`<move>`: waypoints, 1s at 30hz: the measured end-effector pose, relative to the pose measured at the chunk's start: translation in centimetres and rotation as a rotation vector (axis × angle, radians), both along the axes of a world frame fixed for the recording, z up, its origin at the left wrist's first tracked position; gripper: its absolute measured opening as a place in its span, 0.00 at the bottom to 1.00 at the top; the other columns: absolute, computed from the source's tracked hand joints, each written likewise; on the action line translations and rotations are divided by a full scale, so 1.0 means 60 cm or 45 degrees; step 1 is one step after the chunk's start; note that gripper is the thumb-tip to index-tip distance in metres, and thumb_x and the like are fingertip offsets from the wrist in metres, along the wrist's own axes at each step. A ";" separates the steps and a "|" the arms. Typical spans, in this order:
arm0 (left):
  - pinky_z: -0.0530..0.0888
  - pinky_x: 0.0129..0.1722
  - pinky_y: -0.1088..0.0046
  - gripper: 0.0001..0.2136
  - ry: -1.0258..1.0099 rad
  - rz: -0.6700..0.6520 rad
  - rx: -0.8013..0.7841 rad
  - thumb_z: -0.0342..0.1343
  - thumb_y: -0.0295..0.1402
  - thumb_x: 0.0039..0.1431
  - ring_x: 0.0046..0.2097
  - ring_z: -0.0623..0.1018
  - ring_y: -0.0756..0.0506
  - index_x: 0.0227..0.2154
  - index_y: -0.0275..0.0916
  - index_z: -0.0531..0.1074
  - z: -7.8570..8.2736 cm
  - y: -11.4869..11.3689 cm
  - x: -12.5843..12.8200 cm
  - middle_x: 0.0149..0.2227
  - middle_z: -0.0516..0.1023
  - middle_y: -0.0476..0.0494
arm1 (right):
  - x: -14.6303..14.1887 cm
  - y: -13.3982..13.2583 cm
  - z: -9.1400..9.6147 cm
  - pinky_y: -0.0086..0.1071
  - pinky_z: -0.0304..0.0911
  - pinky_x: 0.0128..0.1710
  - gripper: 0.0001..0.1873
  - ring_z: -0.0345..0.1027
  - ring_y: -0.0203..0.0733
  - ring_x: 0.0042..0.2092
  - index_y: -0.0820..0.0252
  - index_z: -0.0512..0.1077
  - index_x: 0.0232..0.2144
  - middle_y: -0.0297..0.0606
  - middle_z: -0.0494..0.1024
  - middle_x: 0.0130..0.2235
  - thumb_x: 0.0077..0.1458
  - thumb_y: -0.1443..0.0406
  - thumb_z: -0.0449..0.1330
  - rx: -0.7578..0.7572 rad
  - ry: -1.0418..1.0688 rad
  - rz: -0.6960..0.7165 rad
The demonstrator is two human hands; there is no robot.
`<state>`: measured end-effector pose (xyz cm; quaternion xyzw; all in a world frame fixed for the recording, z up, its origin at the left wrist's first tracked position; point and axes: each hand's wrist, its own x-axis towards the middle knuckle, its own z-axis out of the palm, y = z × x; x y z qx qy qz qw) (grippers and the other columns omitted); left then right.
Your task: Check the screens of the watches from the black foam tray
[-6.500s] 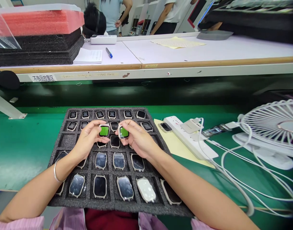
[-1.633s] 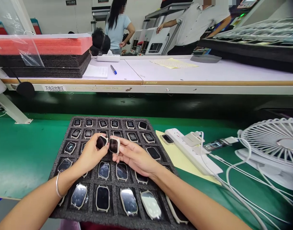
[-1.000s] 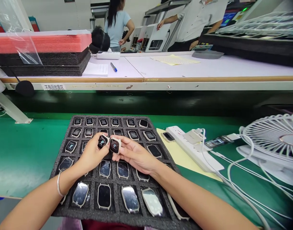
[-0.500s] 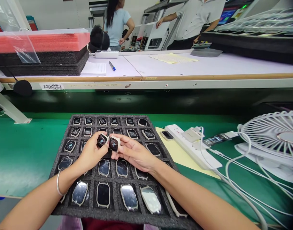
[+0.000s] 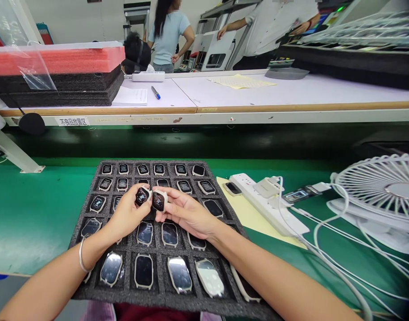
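- Since the earlier frame, the left watch (image 5: 142, 196) and right watch (image 5: 158, 201) have gone from solid green screens to dark ones, each with a small coloured image.
- Worktop (image 5: 33, 223): green, carrying everything nearby, with a fan (image 5: 381, 187) at the far right and a power strip (image 5: 267, 209) lying across yellow paper (image 5: 254, 227).
- Tray (image 5: 77, 290): black foam, with a watch in most pockets. The upper rows show lit displays, while the lower rows are dark and glossy (one pale face near the bottom edge is hard to make out).
- Left hand (image 5: 124, 216): fingers curled and partly closed, holding the left watch by its case above the tray's middle.
- Right hand (image 5: 187, 214): reaching in from the other side, fingertips pinching the right watch by its edges.
- Watches: just beside each other, screens tilted up toward the camera.
- Handling: a light pinch on the cream cases seems best, since it keeps fingers off the glass and leaves both displays in plain sight.
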<state>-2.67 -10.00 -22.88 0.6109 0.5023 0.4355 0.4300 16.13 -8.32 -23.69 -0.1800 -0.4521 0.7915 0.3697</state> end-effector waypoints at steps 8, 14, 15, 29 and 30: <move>0.68 0.51 0.64 0.21 -0.046 -0.001 -0.013 0.56 0.39 0.55 0.50 0.73 0.42 0.50 0.36 0.66 -0.003 0.000 0.001 0.48 0.74 0.40 | 0.000 0.000 0.000 0.35 0.69 0.42 0.26 0.74 0.38 0.36 0.57 0.68 0.53 0.35 0.76 0.37 0.55 0.62 0.70 -0.017 -0.005 -0.021; 0.68 0.51 0.63 0.19 -0.038 -0.007 0.006 0.55 0.37 0.56 0.48 0.74 0.42 0.49 0.36 0.66 0.000 -0.002 0.001 0.46 0.74 0.40 | 0.000 -0.002 0.002 0.35 0.69 0.41 0.25 0.74 0.38 0.35 0.57 0.69 0.52 0.35 0.76 0.38 0.54 0.62 0.71 -0.015 -0.002 -0.028; 0.68 0.51 0.63 0.19 -0.037 -0.011 0.009 0.55 0.37 0.56 0.49 0.73 0.42 0.49 0.36 0.67 0.000 -0.003 0.000 0.47 0.74 0.40 | -0.001 -0.002 0.002 0.35 0.69 0.42 0.25 0.74 0.38 0.36 0.57 0.69 0.52 0.35 0.76 0.38 0.54 0.62 0.71 -0.013 -0.003 -0.027; 0.69 0.51 0.63 0.19 -0.047 0.007 -0.006 0.55 0.37 0.55 0.48 0.74 0.42 0.49 0.36 0.67 0.002 -0.003 0.001 0.46 0.75 0.40 | 0.002 -0.001 0.001 0.35 0.69 0.42 0.25 0.74 0.38 0.36 0.57 0.68 0.53 0.35 0.76 0.38 0.56 0.62 0.70 0.007 0.001 -0.006; 0.69 0.51 0.64 0.19 -0.057 0.006 -0.010 0.55 0.37 0.56 0.48 0.74 0.42 0.50 0.36 0.67 0.002 -0.003 0.001 0.46 0.75 0.40 | 0.002 -0.001 0.002 0.36 0.69 0.42 0.25 0.74 0.38 0.36 0.57 0.68 0.53 0.35 0.76 0.38 0.56 0.62 0.70 0.004 0.000 -0.010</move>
